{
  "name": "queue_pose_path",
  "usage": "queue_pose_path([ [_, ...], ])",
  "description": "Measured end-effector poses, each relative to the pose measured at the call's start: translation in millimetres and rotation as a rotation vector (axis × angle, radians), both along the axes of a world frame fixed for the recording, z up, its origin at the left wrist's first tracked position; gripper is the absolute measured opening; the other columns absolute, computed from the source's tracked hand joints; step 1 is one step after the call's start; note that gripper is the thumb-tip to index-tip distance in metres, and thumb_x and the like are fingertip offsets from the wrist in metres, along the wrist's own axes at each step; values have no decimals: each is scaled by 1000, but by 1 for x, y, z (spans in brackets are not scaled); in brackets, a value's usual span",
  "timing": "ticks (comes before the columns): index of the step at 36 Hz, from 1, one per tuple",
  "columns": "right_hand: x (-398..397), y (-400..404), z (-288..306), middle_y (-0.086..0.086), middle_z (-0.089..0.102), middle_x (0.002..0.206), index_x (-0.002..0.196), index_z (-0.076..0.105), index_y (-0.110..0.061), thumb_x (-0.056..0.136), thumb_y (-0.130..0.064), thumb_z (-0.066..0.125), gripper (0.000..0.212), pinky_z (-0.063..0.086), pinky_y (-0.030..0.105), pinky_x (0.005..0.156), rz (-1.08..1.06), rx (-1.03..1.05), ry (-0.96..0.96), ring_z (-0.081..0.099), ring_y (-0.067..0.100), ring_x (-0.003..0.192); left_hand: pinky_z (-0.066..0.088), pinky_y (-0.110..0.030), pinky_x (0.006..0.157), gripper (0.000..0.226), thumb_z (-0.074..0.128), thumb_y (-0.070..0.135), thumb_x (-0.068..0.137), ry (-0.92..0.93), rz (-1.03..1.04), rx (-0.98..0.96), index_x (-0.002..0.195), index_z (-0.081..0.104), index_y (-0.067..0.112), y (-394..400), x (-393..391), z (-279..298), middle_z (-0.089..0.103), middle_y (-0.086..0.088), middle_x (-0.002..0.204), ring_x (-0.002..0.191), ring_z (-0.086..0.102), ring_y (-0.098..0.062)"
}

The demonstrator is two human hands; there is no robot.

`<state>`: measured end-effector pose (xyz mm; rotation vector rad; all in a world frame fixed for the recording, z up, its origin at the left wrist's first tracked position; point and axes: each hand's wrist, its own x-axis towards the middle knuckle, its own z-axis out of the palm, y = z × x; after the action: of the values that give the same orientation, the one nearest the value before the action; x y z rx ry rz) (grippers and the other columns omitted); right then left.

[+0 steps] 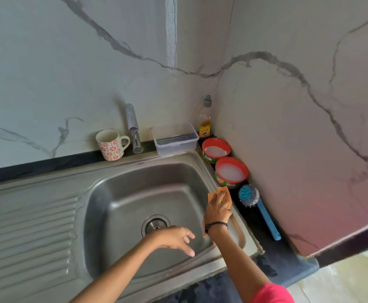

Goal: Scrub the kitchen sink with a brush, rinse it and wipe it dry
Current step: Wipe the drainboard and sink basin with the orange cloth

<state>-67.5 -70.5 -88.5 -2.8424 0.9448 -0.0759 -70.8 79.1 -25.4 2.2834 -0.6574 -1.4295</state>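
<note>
Two red tubs hold white paste, labels unreadable. Right hand grips an orange cloth on the sink rim; left hand hovers, fingers loose.

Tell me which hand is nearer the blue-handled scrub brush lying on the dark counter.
Right. The right hand presses an orange cloth on the steel sink's right rim, just left of the blue-handled scrub brush. The left hand hovers over the basin, farther away.

mug left of tap, brush right of sink
</note>
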Motion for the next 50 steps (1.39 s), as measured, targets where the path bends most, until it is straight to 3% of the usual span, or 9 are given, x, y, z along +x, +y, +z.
queue_pose_path([
  [5,-11,4,9,10,69,103,96,76,-8,49,-27,85,52,43,21,39,-26,-35,112,62,21,63,38,-28,103,73,68,28,84,-1,-75,28,145,30,14,-3,-15,5,40,-9,146,130,43,-23],
  [8,-23,8,23,6,62,124,123,64,-18,77,-38,62,50,42,19,47,-118,28,228,64,12,84,39,-28,103,78,71,26,82,-36,-148,68,146,29,13,-2,-26,7,37,-8,148,132,41,-24],
  [12,-30,14,18,37,26,143,141,24,13,99,-20,36,55,34,28,56,-135,-33,358,51,32,114,41,-33,103,89,76,26,75,-172,-272,119,148,25,16,1,-37,9,38,-5,148,129,44,-25],
  [17,-33,19,24,42,29,139,139,33,11,98,-25,38,55,22,25,38,-65,75,453,56,23,92,41,-34,102,96,79,26,72,-270,-392,164,149,22,20,6,-41,8,43,-6,145,125,48,-26],
  [22,-45,25,43,40,40,132,128,46,5,95,-32,41,49,26,22,46,-174,-103,583,55,18,73,42,-34,101,95,79,28,72,-287,-425,171,148,22,21,5,-41,11,42,-5,146,120,53,-26],
  [29,-50,36,48,20,60,110,113,58,-7,75,-58,45,65,38,31,47,-128,-100,713,62,39,95,42,-32,95,86,76,32,74,-393,-446,164,145,31,16,10,-46,11,52,-8,135,121,50,-27],
  [38,-74,37,61,19,60,115,113,58,2,77,-43,45,58,49,35,69,-81,23,644,63,34,100,40,-38,96,76,64,58,75,-633,-318,119,134,45,13,44,-59,-3,56,-7,129,120,51,-26],
  [44,-91,35,67,11,68,94,101,67,-3,88,-33,32,48,39,26,46,-103,-111,640,67,28,78,37,-35,102,85,62,61,75,-634,-230,77,142,37,16,73,-65,-7,49,-3,140,127,46,-21],
  [50,-103,44,68,4,65,110,111,62,-9,98,-27,30,39,42,26,63,-17,-111,479,62,21,103,37,-36,103,86,62,62,75,-601,-200,97,143,35,16,95,-66,-7,46,-2,142,129,45,-20],
])
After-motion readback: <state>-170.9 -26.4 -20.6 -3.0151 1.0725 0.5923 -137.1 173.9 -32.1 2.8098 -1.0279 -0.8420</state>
